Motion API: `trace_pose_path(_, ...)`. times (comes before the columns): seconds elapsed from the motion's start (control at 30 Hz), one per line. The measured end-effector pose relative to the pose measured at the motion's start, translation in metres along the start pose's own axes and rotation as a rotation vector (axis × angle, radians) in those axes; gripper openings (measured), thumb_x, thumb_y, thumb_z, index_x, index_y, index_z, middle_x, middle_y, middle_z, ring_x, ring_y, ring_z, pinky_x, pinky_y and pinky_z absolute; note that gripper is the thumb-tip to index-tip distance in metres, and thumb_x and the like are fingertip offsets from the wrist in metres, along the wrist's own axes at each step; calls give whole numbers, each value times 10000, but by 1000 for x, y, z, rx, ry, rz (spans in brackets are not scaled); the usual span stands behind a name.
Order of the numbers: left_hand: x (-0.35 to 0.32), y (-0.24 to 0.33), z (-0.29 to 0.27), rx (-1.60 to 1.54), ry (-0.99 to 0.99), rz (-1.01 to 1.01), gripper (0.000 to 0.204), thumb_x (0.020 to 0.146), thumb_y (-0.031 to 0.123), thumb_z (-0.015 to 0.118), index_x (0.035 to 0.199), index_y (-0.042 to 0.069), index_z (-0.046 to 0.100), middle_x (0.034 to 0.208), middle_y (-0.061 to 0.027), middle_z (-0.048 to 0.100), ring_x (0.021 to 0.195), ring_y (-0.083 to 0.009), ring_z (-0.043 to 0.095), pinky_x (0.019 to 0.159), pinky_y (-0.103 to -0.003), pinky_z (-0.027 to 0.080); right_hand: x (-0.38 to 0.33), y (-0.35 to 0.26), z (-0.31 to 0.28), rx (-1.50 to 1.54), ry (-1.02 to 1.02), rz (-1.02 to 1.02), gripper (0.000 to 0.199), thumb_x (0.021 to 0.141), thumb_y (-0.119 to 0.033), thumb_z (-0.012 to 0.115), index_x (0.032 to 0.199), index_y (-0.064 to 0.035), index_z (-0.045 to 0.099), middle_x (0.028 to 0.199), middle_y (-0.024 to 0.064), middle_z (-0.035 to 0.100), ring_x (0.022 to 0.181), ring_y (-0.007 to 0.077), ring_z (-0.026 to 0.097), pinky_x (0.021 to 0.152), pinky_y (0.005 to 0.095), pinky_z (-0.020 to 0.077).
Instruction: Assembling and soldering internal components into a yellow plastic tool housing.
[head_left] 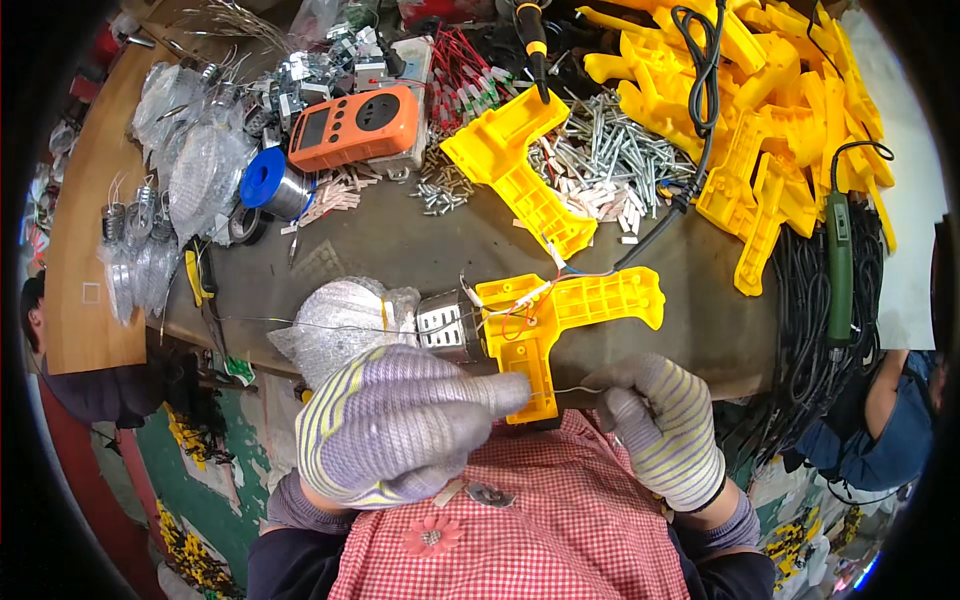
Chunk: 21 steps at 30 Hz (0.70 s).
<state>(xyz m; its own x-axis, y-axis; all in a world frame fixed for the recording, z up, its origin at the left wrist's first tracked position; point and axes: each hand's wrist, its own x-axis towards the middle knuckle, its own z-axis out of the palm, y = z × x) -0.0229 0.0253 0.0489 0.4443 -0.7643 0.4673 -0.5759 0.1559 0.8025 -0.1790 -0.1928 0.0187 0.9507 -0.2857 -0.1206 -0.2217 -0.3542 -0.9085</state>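
A yellow plastic housing half [590,297], pistol-shaped, lies open side up in front of me. Thin red, blue and white wires [527,300] run inside it. At its left end sits a slotted silver metal cylinder [441,327], joined to a bubble-wrapped round part [345,322]. My left hand [395,425], in a striped knit glove, is closed at the housing's near arm, its forefinger across the edge; the thumb is hidden. My gloved right hand [665,430] pinches a thin pale wire [577,388] leading toward that arm.
Beyond lie another yellow housing half [520,170], a screwdriver [533,50], screws [625,140], an orange meter [355,127] and a blue solder spool [275,185]. Yellow shells [760,90] pile up far right, near a green-handled tool [838,270] and black cables [800,310]. Pliers [205,290] lie left.
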Motion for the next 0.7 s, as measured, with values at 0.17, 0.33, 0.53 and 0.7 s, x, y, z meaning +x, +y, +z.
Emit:
trace_pose_path(0.17, -23, 16, 27, -808, 419, -324, 379, 970, 304, 632, 1054, -62, 577, 885, -330, 687, 703, -310, 721, 648, -430, 621, 9, 18, -4, -372, -136, -535, 398, 725, -51, 688, 1112, -142, 717, 548, 63, 511, 440, 266, 516, 424, 405, 409)
trace_pose_path(0.33, -15, -5, 24, -357, 318, -293, 468, 915, 383, 685, 1210, 26, 618, 1097, -245, 700, 712, -275, 725, 625, -377, 587, -1, 23, -24, -413, 55, -669, 343, 694, -176, 765, 1036, -203, 757, 546, 25, 514, 470, 234, 549, 410, 334, 415)
trace_pose_path(0.53, -7, -17, 24, 719, -312, -119, 517, 726, 338, 772, 1171, 102, 657, 1278, -92, 651, 626, -215, 672, 493, -356, 480, -27, 19, -42, 415, 353, -42, 175, 865, -89, 689, 1004, 13, 718, 632, 40, 607, 460, 114, 523, 445, 249, 411)
trace_pose_path(0.7, -18, -21, 32, 638, -363, -130, 498, 743, 353, 747, 1166, 103, 661, 1281, -80, 642, 590, -178, 651, 467, -340, 453, -19, 2, -51, -258, 236, -91, 173, 820, -102, 701, 981, -68, 757, 684, 80, 650, 474, 197, 553, 479, 318, 433)
